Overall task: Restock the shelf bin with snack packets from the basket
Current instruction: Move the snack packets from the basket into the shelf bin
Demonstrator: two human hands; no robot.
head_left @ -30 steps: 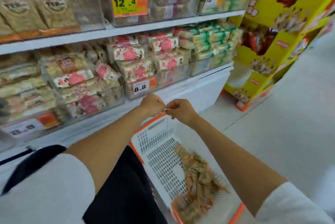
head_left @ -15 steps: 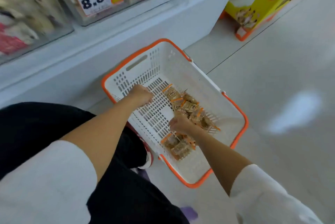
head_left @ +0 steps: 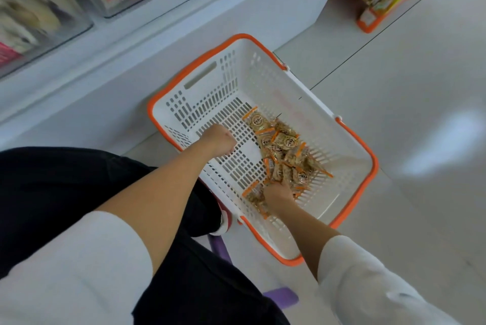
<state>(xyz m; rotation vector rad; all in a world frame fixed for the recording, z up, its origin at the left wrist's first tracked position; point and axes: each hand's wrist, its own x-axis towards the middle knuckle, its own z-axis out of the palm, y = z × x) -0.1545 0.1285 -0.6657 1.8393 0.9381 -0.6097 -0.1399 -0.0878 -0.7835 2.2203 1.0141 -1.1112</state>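
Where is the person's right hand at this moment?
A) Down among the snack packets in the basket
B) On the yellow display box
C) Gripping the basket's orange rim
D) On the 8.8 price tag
A: the right hand reaches down inside the white basket and meets the near end of the pile of snack packets, well away from the rim and the shelf.

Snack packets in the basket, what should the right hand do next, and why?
Probably curl the fingers round a few snack packets and lift them out. The right hand is down in the pile at the near end of the basket, but its fingers are hidden, so a grip isn't confirmed.
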